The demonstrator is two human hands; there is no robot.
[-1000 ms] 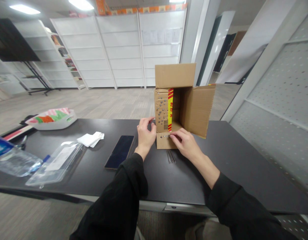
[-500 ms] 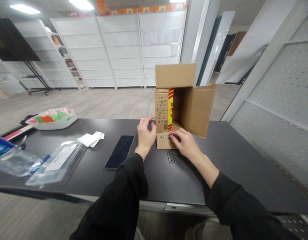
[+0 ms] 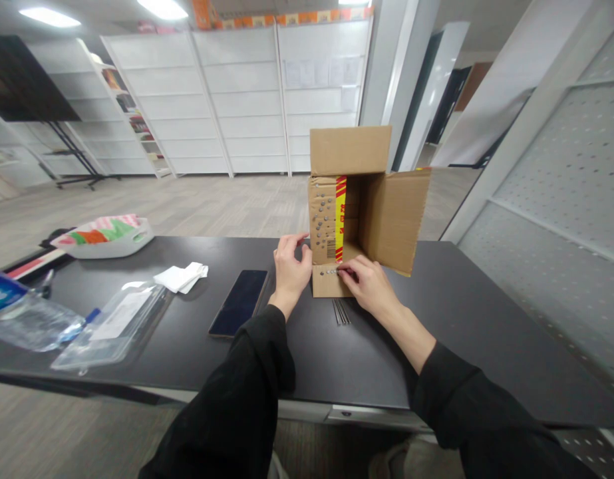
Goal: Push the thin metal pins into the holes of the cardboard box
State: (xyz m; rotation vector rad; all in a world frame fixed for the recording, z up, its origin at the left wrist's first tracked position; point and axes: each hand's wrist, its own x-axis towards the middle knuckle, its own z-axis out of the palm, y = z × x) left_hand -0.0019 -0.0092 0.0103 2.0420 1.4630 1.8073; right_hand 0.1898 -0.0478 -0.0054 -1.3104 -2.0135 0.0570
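An open cardboard box (image 3: 396, 219) stands on its side on the dark table, its opening facing me. Several nail heads (image 3: 320, 223) dot its left flap, beside a yellow and red tape strip (image 3: 340, 219). On the lower flap (image 3: 329, 287) there is a short row of nail heads. My right hand (image 3: 369, 283) pinches at the right end of that row; what its fingertips hold is too small to make out. My left hand (image 3: 291, 266) rests by the box's left edge, fingers apart and holding nothing. Several loose nails (image 3: 341, 311) lie in front of the lower flap.
A dark phone (image 3: 239, 303) lies left of my left hand. Farther left are white tissues (image 3: 181, 277), a clear plastic case (image 3: 117, 326), a water bottle (image 3: 27, 319) and a white basket (image 3: 107, 246). A perforated panel (image 3: 561, 199) borders the table's right side.
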